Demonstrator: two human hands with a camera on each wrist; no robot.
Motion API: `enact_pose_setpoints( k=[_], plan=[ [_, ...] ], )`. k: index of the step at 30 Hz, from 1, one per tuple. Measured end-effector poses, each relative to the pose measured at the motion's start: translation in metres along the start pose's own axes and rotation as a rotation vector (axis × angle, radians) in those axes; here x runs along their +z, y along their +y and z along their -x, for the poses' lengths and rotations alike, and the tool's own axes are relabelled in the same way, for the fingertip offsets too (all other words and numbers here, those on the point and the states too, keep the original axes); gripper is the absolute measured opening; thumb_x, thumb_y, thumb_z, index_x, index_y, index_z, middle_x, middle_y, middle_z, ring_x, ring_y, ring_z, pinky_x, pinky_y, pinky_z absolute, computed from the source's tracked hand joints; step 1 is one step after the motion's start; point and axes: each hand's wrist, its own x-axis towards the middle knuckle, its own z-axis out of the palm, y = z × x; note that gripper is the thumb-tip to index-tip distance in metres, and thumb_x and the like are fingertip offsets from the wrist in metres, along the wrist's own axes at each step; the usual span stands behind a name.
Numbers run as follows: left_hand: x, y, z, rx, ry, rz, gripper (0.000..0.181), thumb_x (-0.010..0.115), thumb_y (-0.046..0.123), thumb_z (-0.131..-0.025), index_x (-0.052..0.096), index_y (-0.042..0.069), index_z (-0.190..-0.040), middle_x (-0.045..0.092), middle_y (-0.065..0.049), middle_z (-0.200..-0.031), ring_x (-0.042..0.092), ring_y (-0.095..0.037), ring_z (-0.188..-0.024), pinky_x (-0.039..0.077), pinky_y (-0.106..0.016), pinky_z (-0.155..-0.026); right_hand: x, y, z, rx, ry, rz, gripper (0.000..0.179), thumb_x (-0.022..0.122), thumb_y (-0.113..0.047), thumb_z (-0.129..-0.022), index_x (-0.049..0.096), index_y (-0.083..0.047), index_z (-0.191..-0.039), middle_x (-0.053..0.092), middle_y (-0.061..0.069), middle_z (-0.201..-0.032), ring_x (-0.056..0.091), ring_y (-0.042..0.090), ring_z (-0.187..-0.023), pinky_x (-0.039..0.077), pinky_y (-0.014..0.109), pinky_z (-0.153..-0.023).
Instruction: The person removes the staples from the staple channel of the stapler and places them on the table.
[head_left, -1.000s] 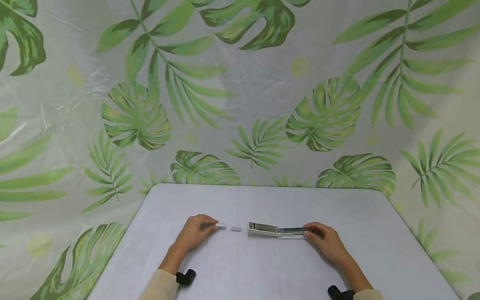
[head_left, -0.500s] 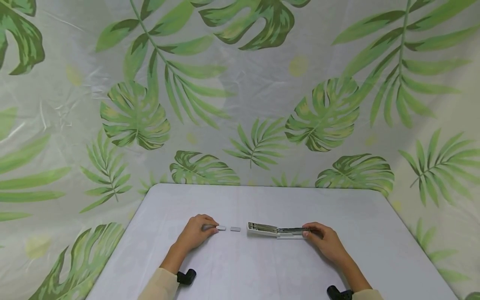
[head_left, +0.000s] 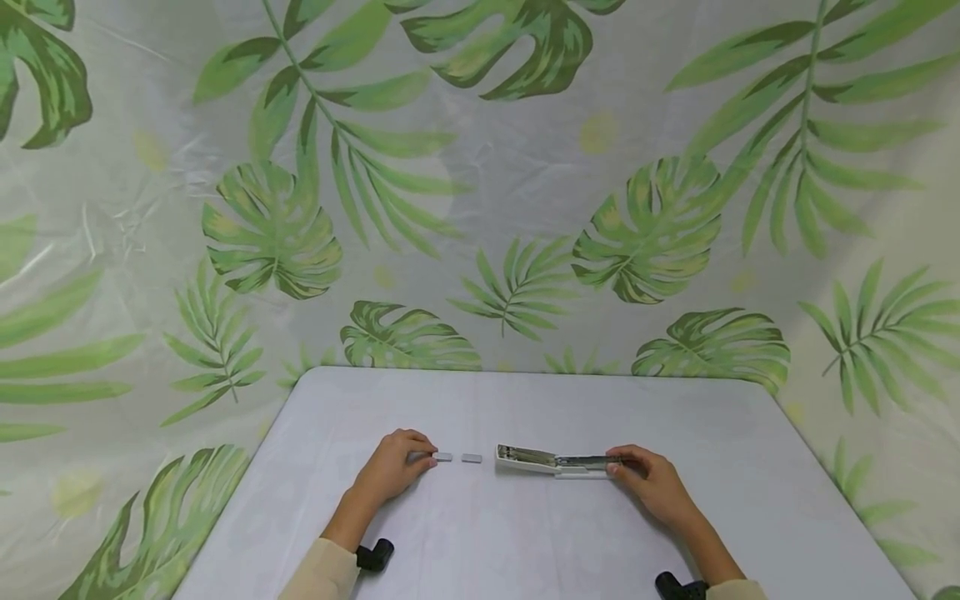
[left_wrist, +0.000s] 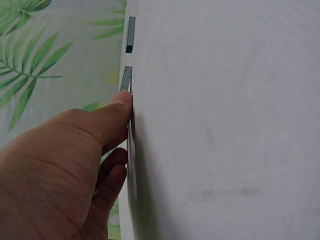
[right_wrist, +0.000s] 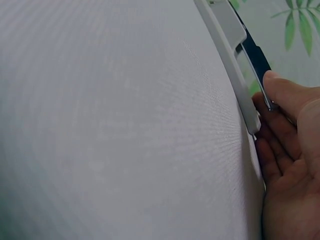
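A stapler (head_left: 528, 459), white outside with bare metal inside, lies folded wide open on the white table. My right hand (head_left: 651, 482) pinches the end of its metal magazine (right_wrist: 257, 62) between thumb and fingers. To the left, my left hand (head_left: 393, 464) holds one end of a small grey strip of staples (head_left: 444, 457) at the table surface; in the left wrist view this strip of staples (left_wrist: 127, 75) shows beyond the thumb tip. A second strip of staples (head_left: 472, 458) lies between the held strip and the stapler, apart from both. Its row of staples (left_wrist: 130, 34) appears in the left wrist view too.
The white table (head_left: 495, 542) has its far edge against a leaf-patterned curtain (head_left: 517, 192). Black wrist cameras sit on both forearms, the left camera (head_left: 377, 555) and the right camera (head_left: 678, 587) near the front of the view.
The strip of staples in my left hand has tipped and come down slightly, now lining up with the loose strip. My right hand and the stapler have stayed put.
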Motion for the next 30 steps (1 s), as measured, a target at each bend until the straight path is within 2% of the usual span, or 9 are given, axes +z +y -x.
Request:
enact_pose_setpoints(
  k=[8, 16, 22, 30],
  plan=[
    [0.003, 0.003, -0.002, 0.002, -0.017, 0.005, 0.018, 0.08, 0.022, -0.091, 0.081, 0.014, -0.108, 0.074, -0.003, -0.116, 0.067, -0.027, -0.112, 0.056, -0.048, -0.097, -0.003, 0.0, 0.007, 0.046, 0.005, 0.017, 0.025, 0.074, -0.036, -0.096, 0.074, -0.022, -0.117, 0.076, -0.003, -0.112, 0.067, 0.009, -0.106, 0.053, 0.032, -0.096],
    [0.005, 0.005, -0.001, 0.029, -0.018, 0.001, 0.021, 0.08, 0.021, -0.091, 0.079, 0.013, -0.111, 0.073, -0.003, -0.117, 0.066, -0.027, -0.112, 0.056, -0.047, -0.098, -0.006, -0.002, 0.014, 0.028, 0.018, 0.021, 0.024, 0.074, -0.033, -0.096, 0.075, -0.021, -0.117, 0.077, -0.002, -0.112, 0.067, 0.007, -0.106, 0.053, 0.031, -0.095],
    [0.003, 0.006, 0.001, 0.018, -0.03, -0.011, 0.024, 0.079, 0.021, -0.092, 0.078, 0.012, -0.114, 0.072, -0.004, -0.119, 0.065, -0.028, -0.115, 0.054, -0.049, -0.099, -0.006, -0.002, 0.007, 0.0, 0.014, 0.014, 0.024, 0.074, -0.032, -0.097, 0.074, -0.02, -0.118, 0.076, -0.002, -0.114, 0.068, 0.009, -0.106, 0.053, 0.03, -0.095],
    [0.001, 0.009, 0.016, -0.103, -0.094, -0.02, 0.034, 0.078, 0.024, -0.093, 0.073, 0.014, -0.126, 0.067, -0.004, -0.131, 0.059, -0.031, -0.129, 0.048, -0.052, -0.11, 0.001, -0.003, 0.007, 0.026, -0.068, -0.029, 0.031, 0.073, -0.035, -0.097, 0.072, -0.018, -0.123, 0.074, 0.001, -0.122, 0.068, 0.009, -0.11, 0.054, 0.027, -0.095]
  ],
)
